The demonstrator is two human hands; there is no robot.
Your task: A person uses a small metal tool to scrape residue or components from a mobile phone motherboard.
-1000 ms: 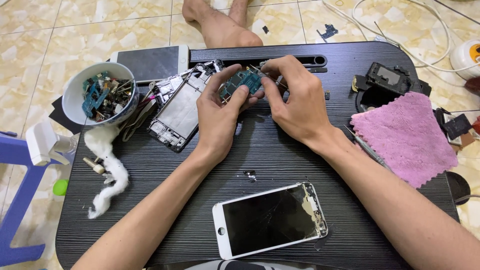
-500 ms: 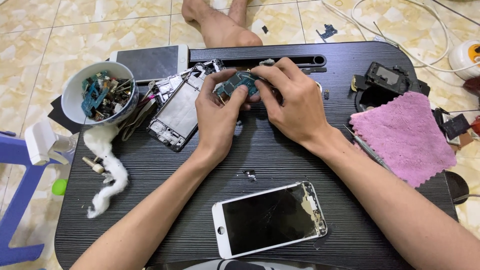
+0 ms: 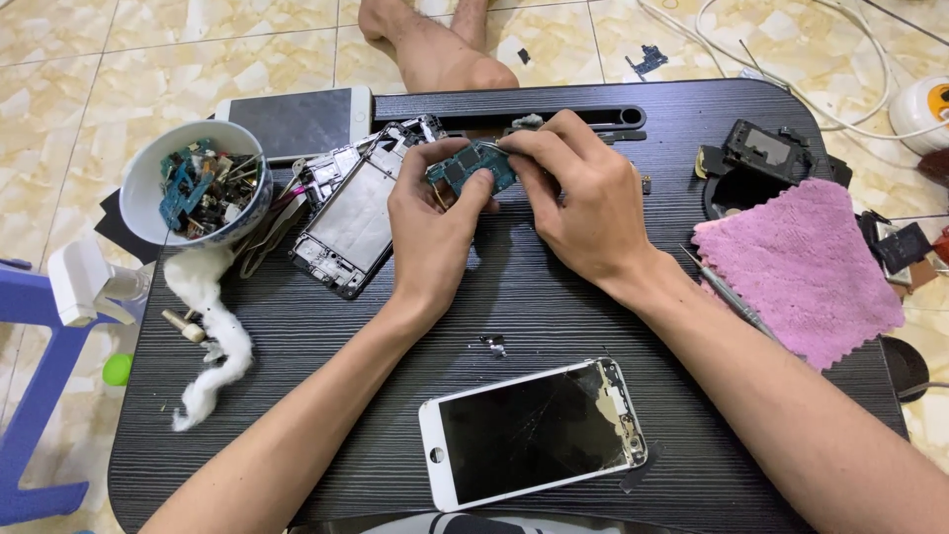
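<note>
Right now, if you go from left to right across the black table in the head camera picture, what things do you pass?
White bowl of phone parts → cotton wad → open phone frame → left hand → small circuit board → right hand → pink cloth.

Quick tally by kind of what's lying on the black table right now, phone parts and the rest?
Phone screens: 2, cracked white screen, second screen
Stripped phone frame: 1
Circuit board: 1, held by left hand and right hand
Bowl of parts: 1
Pink cloth: 1
Cotton wad: 1
Total: 7
</note>
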